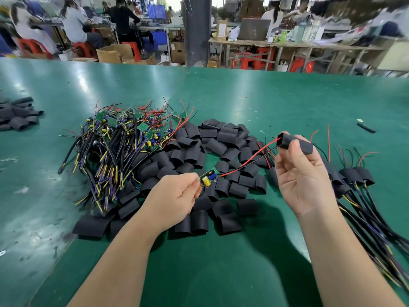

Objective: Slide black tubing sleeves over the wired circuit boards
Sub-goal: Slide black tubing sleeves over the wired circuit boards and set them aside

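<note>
My left hand (177,197) pinches a small green circuit board (208,177) with a yellow capacitor, held above the table. Its red and black wires (245,161) run up to the right into a black tubing sleeve (294,144), which my right hand (303,173) grips between thumb and fingers. The wires enter the sleeve's left opening, and a red wire end shows past its right side. A heap of loose black sleeves (212,151) lies under both hands. A tangle of wired boards (124,138) sits to the left of it.
Boards with sleeves on them (358,176) lie at the right, cables trailing toward the near edge. More sleeves (17,114) sit at the far left of the green table (265,103). A lone black tube piece (366,127) lies far right. Other people work at benches behind.
</note>
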A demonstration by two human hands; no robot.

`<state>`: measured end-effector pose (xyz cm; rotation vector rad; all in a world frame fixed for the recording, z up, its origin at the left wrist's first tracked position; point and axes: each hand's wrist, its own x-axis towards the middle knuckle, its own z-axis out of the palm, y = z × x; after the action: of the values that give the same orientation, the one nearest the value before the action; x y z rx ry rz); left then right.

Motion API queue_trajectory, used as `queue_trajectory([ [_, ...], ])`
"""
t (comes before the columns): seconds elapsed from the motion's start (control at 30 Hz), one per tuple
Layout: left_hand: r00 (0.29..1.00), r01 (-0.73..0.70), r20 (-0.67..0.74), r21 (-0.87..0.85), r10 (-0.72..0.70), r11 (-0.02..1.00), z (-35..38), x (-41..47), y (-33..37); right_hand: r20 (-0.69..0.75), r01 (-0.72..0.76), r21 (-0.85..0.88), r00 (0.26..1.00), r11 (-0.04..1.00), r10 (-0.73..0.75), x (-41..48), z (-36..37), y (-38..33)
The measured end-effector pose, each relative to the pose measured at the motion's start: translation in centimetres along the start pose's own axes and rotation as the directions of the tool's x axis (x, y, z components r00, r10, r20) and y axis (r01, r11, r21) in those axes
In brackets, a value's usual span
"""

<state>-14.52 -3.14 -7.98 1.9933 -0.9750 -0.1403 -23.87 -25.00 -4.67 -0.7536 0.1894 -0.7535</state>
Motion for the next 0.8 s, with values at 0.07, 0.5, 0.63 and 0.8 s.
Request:
queue_trajectory([
  [0.07,1.0,-0.005,0.0,0.024,0.005,1.0,0.0,0.0,-0.1,-0.018,-0.004,-0.008,1.0,1.0,0.003,0.0,0.0,0.1],
  [0.5,0.999,-0.028,0.042,-0.045,0.03,0.999,0.1,-0.1,1.0,0.41,-0.133,-0.382,0.862,0.915,0.297,-1.7,0.7,2.7],
  [0.63,0.994,0.027,0.109,-0.184,-0.007,0.983,-0.2,-0.1,1.2,0.446,-0.154,-0.356,0.839,0.922,0.312,-2.1,1.0,3.1],
  [0.8,0.973,0.072,0.228,-0.224,-0.019,0.972,-0.5,-0.1,1.1,0.518,-0.146,-0.386,0.783,0.911,0.345,-2.2,0.9,2.8],
])
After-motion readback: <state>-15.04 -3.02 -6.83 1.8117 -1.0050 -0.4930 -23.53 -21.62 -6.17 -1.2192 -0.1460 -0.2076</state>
